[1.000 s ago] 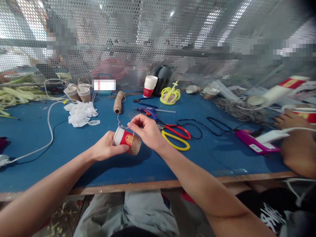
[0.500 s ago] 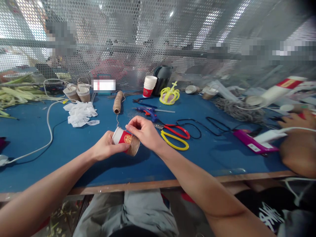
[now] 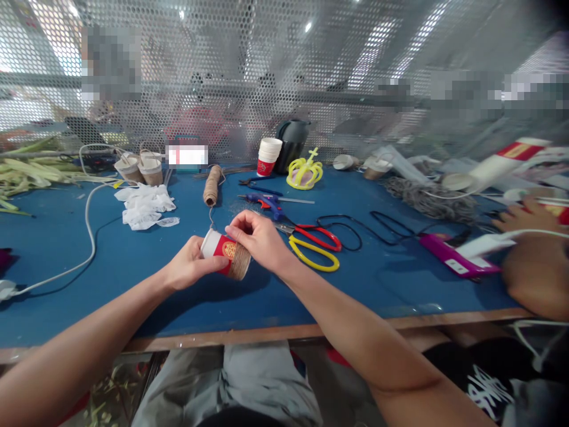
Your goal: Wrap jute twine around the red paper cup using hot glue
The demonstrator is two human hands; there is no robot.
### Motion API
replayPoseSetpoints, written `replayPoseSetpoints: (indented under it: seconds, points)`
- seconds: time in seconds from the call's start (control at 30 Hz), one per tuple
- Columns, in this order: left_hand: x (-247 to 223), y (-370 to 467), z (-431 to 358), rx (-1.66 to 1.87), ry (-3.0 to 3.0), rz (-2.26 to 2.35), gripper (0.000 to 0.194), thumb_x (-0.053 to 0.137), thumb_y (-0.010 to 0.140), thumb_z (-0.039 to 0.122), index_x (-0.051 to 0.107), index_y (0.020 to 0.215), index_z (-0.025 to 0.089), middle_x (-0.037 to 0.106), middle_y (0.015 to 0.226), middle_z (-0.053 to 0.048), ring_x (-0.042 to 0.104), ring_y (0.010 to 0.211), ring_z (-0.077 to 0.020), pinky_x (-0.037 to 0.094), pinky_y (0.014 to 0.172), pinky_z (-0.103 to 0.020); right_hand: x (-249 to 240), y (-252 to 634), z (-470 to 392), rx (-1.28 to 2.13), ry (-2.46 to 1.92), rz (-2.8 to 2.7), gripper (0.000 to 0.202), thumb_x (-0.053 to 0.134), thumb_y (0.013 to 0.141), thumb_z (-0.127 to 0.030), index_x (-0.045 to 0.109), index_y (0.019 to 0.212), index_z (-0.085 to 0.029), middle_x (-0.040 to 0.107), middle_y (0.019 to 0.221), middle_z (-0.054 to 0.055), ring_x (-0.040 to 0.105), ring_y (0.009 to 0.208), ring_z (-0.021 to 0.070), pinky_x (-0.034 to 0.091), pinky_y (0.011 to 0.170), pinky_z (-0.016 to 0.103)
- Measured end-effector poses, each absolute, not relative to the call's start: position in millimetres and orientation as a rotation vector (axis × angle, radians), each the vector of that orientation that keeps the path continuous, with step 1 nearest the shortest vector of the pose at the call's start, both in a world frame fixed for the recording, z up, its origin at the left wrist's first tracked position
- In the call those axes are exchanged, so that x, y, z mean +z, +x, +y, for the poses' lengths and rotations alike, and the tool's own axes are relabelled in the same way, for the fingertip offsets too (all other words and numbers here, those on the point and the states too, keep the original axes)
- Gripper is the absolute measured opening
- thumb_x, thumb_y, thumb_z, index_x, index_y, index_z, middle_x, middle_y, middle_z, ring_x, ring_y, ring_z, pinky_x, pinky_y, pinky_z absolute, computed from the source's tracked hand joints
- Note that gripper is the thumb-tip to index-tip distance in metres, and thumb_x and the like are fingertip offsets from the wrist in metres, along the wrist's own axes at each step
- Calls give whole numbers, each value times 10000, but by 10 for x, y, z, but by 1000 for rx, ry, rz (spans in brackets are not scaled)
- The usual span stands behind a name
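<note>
A red and white paper cup (image 3: 228, 249) lies tilted in my left hand (image 3: 186, 265), whose thumb presses along its side. Brown twine (image 3: 240, 263) is wound around the base end of the cup. My right hand (image 3: 261, 238) is closed at the cup's upper side, thumb and fingertips pinched where the twine meets it; the strand between them is mostly hidden. From behind the cup a loose strand runs up to a spool of twine (image 3: 212, 185) lying on the blue table (image 3: 146, 261).
To the right lie red and yellow scissors (image 3: 316, 252), a blue glue gun (image 3: 267, 203) and a purple device (image 3: 457, 256). A yellow crown-shaped piece (image 3: 304, 171) and stacked cups (image 3: 268, 157) stand behind. White gloves (image 3: 144, 204) lie left. Another person's hand (image 3: 531, 222) is at far right.
Both hands and the cup hold nearly the same place, with the cup turned very slightly. The other person's hand at the far right has shifted a little.
</note>
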State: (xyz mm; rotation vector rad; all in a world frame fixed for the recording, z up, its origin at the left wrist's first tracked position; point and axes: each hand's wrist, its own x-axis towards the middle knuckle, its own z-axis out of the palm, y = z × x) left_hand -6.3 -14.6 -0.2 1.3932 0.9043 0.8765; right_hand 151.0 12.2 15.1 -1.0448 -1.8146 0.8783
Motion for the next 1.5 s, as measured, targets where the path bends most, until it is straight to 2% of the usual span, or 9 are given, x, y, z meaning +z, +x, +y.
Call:
replayPoseSetpoints:
  seconds: [0.4, 0.6, 0.73, 0.9, 1.23, 1.3, 1.37, 1.43, 1.5]
  points:
    - [-13, -32, -154, 918, 1310, 843, 177, 626, 600, 265, 541, 557, 116, 463, 487, 39, 358, 453, -51, 317, 450, -181, 151, 1507, 116, 958, -1050, -1741, 145, 576, 715, -276, 515, 667, -153, 512, 609, -28, 457, 555, 80, 384, 556, 231]
    - [47, -30, -180, 844, 1396, 864, 222, 640, 606, 285, 515, 524, 121, 429, 473, 47, 330, 445, -47, 292, 441, -183, 214, 1523, 102, 1270, -898, -1535, 128, 573, 721, -224, 573, 826, -150, 579, 703, -18, 554, 663, 82, 437, 670, 237]
    - [30, -32, -174, 766, 1436, 851, 242, 638, 613, 293, 493, 510, 127, 411, 459, 53, 312, 440, -47, 270, 433, -187, 277, 1521, 108, 1277, -838, -1619, 117, 547, 746, -201, 606, 828, -142, 620, 695, -5, 576, 695, 88, 450, 718, 248]
    - [-8, -9, -162, 764, 1393, 849, 215, 639, 616, 281, 524, 543, 115, 469, 485, 35, 373, 458, -59, 313, 462, -197, 363, 1471, 105, 1365, -767, -1787, 158, 513, 772, -200, 602, 885, -135, 654, 821, 35, 609, 813, 121, 473, 757, 274]
    - [-78, 51, -141, 845, 1363, 873, 256, 600, 658, 343, 520, 558, 122, 446, 502, 35, 341, 469, -57, 283, 451, -190, 438, 1389, 239, 879, -862, -2352, 214, 483, 804, -270, 607, 905, -129, 663, 878, 51, 601, 801, 128, 443, 726, 244]
    - [-72, 54, -137, 846, 1350, 870, 288, 594, 656, 373, 508, 540, 124, 436, 488, 38, 324, 456, -53, 266, 441, -189, 420, 1478, 410, 768, -1055, -2310, 247, 450, 820, -318, 594, 904, -135, 666, 821, 43, 607, 730, 111, 443, 665, 211]
    - [-63, 46, -122, 866, 1346, 883, 308, 587, 655, 398, 508, 539, 124, 442, 489, 36, 325, 457, -54, 265, 442, -189, 404, 1646, 623, 580, -1435, -2172, 316, 366, 849, -377, 579, 900, -149, 665, 779, 37, 605, 654, 96, 432, 601, 189]
    - [-57, 24, -92, 907, 1369, 941, 324, 582, 652, 418, 508, 537, 124, 442, 486, 37, 322, 456, -55, 262, 441, -189, 384, 1859, 829, 340, -1771, -2019, 294, 379, 841, -357, 579, 908, -152, 659, 861, 67, 608, 743, 123, 420, 627, 201]
    - [-64, -8, -47, 972, 1415, 1025, 343, 573, 652, 434, 491, 523, 127, 425, 476, 41, 313, 453, -55, 250, 435, -189, 343, 2058, 985, 280, -1911, -1964, 210, 493, 772, -287, 603, 821, -115, 652, 866, 130, 600, 812, 187, 409, 635, 234]
